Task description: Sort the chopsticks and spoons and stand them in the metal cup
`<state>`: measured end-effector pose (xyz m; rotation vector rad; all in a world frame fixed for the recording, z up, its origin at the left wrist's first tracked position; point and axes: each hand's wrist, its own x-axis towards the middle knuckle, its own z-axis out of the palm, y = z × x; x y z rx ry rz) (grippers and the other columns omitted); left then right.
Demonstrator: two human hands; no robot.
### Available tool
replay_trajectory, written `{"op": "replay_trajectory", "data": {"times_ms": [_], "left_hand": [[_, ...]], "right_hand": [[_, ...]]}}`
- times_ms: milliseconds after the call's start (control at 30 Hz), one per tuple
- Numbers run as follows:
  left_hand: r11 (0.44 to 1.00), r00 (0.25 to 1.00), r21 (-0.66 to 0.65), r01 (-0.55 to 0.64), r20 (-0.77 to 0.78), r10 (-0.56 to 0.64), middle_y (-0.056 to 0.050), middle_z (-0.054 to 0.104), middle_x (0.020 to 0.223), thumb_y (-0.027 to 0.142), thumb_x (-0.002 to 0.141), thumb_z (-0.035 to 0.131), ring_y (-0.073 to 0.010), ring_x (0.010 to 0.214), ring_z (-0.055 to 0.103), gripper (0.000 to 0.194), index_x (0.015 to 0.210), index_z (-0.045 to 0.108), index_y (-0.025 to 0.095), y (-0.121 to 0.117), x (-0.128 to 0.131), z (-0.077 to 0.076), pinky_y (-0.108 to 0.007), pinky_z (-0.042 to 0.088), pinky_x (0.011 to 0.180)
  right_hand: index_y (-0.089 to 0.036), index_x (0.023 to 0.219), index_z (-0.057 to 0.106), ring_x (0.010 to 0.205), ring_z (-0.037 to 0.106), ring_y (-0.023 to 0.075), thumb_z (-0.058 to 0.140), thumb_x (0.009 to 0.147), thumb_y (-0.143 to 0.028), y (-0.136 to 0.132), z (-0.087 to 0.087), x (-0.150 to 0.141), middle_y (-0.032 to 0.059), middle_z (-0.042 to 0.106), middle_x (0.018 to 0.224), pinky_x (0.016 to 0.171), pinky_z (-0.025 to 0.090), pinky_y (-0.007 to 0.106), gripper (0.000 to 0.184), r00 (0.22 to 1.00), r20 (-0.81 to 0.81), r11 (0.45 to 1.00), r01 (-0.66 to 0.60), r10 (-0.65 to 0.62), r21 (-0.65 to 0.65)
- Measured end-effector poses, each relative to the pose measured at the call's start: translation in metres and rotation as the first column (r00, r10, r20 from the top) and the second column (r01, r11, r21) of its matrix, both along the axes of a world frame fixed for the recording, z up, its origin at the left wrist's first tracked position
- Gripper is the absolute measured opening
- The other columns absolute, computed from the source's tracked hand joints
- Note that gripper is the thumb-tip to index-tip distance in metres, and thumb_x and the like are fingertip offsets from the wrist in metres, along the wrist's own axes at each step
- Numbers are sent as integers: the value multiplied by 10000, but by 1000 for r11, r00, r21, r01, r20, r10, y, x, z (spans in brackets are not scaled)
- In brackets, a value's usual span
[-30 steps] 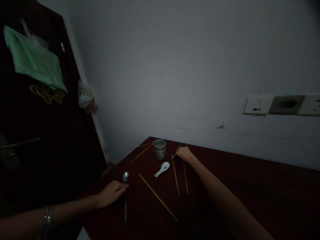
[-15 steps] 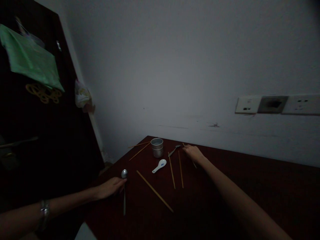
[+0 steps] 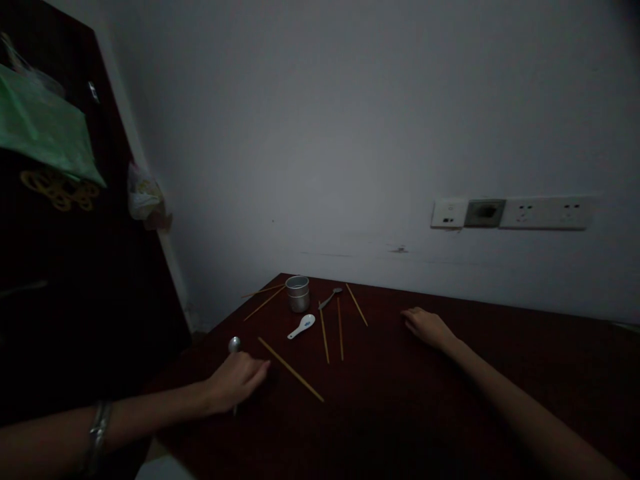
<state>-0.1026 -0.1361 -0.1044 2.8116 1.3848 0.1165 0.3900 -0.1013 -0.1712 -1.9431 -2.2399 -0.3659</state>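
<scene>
My left hand lies over the handle of a metal spoon near the table's left edge, fingers curled round it. The spoon's bowl shows just beyond the knuckles. My right hand rests flat on the dark red table, fingers loosely stretched and holding nothing. It is well to the right of the utensils. A long wooden chopstick lies slanted just right of my left hand.
A small metal cup stands near the table's far left corner. Beside it lie a white ceramic spoon, a small grey spoon and several more chopsticks. A dark door stands at left. Wall sockets are mounted at right.
My right hand has let go of the small grey spoon by the cup and drawn back to the right. My left hand has slid onto the metal spoon's handle. The view has shifted.
</scene>
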Motion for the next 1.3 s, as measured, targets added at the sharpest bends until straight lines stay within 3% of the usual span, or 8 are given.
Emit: {"op": "replay_trajectory", "data": {"times_ms": [200, 333, 433, 600, 767, 900, 1033, 1300], "left_hand": [[909, 909, -14, 416, 16, -416, -11, 548, 579, 296, 892, 238, -100, 497, 448, 404, 623, 514, 174, -45, 77, -20, -236, 305, 541], [864, 861, 19, 503, 80, -503, -39, 569, 599, 331, 882, 272, -125, 536, 488, 404, 606, 522, 176, -41, 133, -27, -253, 310, 545], [890, 869, 63, 452, 196, -455, -50, 582, 636, 355, 873, 293, -143, 590, 510, 399, 609, 533, 174, -23, 178, -28, -259, 327, 571], [966, 873, 106, 235, 413, -258, -67, 601, 778, 318, 863, 299, -170, 760, 539, 341, 700, 557, 164, 15, 251, -31, -271, 367, 687], [996, 905, -1, 84, 418, -76, -102, 581, 948, 245, 800, 404, -194, 914, 529, 208, 864, 568, 136, 38, 299, -50, -281, 373, 808], [999, 889, -14, -35, 456, 38, -120, 565, 1041, 248, 801, 410, -211, 989, 515, 245, 958, 551, 123, 51, 319, -67, -294, 365, 861], [998, 878, -29, -51, 476, 59, -140, 575, 1085, 221, 818, 367, -201, 1041, 508, 314, 1042, 532, 76, 67, 328, -76, -269, 353, 895], [991, 974, 131, 11, 223, -40, -189, 448, 1281, 326, 839, 322, -286, 1208, 371, 456, 1167, 494, 61, 63, 331, -84, -374, 259, 987]], "right_hand": [[-127, 1224, 487, 1017, 536, 222, 342, 828, -244, -32, -7, 24, 132, 586, 1134, 854, 418, 336, 437, 995, -52, 996, 89, -88, 22], [-142, 1270, 441, 1087, 495, 224, 359, 832, -272, -61, -6, 42, 111, 531, 1226, 893, 391, 337, 464, 976, -108, 982, 190, -189, 2], [-146, 1280, 428, 1115, 479, 225, 362, 843, -306, -87, -8, 59, 103, 508, 1256, 916, 375, 336, 470, 951, -143, 961, 275, -274, -14], [-120, 1265, 442, 1118, 487, 212, 323, 869, -348, -127, -14, 81, 125, 521, 1237, 944, 353, 335, 472, 912, -205, 932, 362, -356, -4], [-97, 1201, 517, 1170, 444, 231, 329, 869, -345, -153, -15, 80, 143, 506, 1252, 980, 319, 336, 455, 846, -248, 873, 487, -472, -2], [-86, 1152, 563, 1163, 453, 226, 332, 868, -317, -164, -14, 71, 148, 527, 1227, 1000, 296, 319, 433, 822, -262, 846, 533, -506, 38], [-112, 1119, 589, 1142, 471, 221, 358, 853, -276, -167, -12, 66, 131, 551, 1202, 987, 309, 313, 389, 797, -260, 815, 577, -545, 61], [-124, 1133, 582, 1153, 462, 215, 359, 851, -262, -170, -9, 64, 132, 538, 1218, 991, 302, 319, 384, 794, -270, 815, 577, -544, 54]]}}
